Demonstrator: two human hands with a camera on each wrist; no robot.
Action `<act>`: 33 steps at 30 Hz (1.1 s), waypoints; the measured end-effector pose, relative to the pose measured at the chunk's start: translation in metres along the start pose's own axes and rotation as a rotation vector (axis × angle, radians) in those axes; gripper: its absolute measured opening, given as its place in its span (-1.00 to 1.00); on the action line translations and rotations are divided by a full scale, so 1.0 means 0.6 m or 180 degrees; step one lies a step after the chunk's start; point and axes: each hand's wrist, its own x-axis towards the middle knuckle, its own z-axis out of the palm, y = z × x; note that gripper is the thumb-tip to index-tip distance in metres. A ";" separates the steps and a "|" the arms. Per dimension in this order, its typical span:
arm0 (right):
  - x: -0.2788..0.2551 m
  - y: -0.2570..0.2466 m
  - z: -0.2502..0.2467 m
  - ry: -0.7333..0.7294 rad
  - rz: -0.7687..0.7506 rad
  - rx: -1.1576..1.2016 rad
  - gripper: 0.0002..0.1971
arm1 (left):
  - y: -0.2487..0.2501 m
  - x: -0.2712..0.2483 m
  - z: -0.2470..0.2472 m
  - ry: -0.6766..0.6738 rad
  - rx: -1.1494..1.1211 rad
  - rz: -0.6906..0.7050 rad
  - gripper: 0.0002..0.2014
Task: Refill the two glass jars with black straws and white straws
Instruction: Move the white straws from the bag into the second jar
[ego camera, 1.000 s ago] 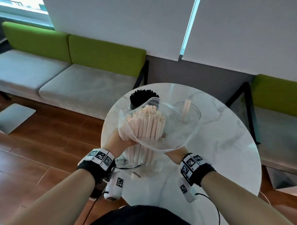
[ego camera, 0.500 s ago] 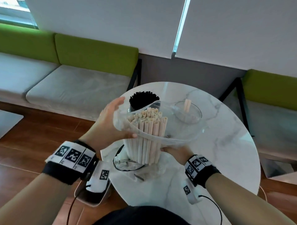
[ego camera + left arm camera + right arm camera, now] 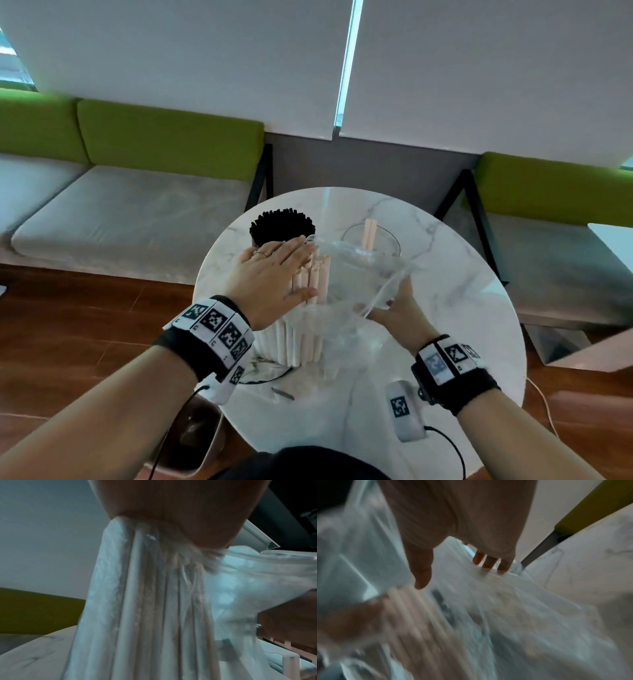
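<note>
A round marble table [image 3: 462, 308] is standing by green benches [image 3: 164, 137]. On it, a clear bag [image 3: 359, 291] is holding white straws [image 3: 308, 325]. The left hand [image 3: 270, 277] is lying flat on their tops. The right hand [image 3: 397, 308] is holding the bag. Two glass jars are standing behind: one [image 3: 282, 228] is full of black straws, one [image 3: 371, 238] is holding two white ones.

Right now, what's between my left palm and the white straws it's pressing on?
In the left wrist view, clear bag film lies between the left hand and the white straws. The head view leaves this unclear.

Black wristbands [image 3: 205, 337] with white square-code tags, white cabled wrist cameras [image 3: 404, 413] (thin ring [image 3: 263, 253] on left fingers).
</note>
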 end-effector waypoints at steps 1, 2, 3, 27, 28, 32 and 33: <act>-0.008 -0.016 -0.011 0.0281 -0.0188 -0.0012 0.02 | -0.002 0.001 0.002 0.0007 -0.0002 0.0002 -0.20; -0.018 -0.038 -0.019 0.0545 -0.0505 0.0076 0.01 | -0.002 0.001 0.004 0.0022 -0.0011 0.0011 -0.21; -0.028 -0.063 -0.024 0.0834 -0.0954 -0.0021 -0.07 | -0.002 0.001 0.005 0.0052 -0.0025 0.0024 -0.24; 0.023 -0.095 0.073 -0.0601 -0.0584 -0.3462 0.17 | 0.017 -0.040 0.004 0.0261 -0.0179 -0.0105 -0.18; 0.022 -0.084 0.079 -0.0623 -0.0554 -0.3476 0.15 | 0.013 -0.039 0.003 0.0228 -0.0177 -0.0174 -0.13; 0.014 -0.028 0.105 -0.0713 -0.0512 -0.3551 0.09 | -0.009 -0.044 0.001 0.0213 -0.0287 -0.0399 -0.14; 0.011 -0.015 0.111 -0.0731 -0.0490 -0.3526 0.10 | -0.015 -0.048 0.002 0.0188 -0.0399 -0.0436 -0.18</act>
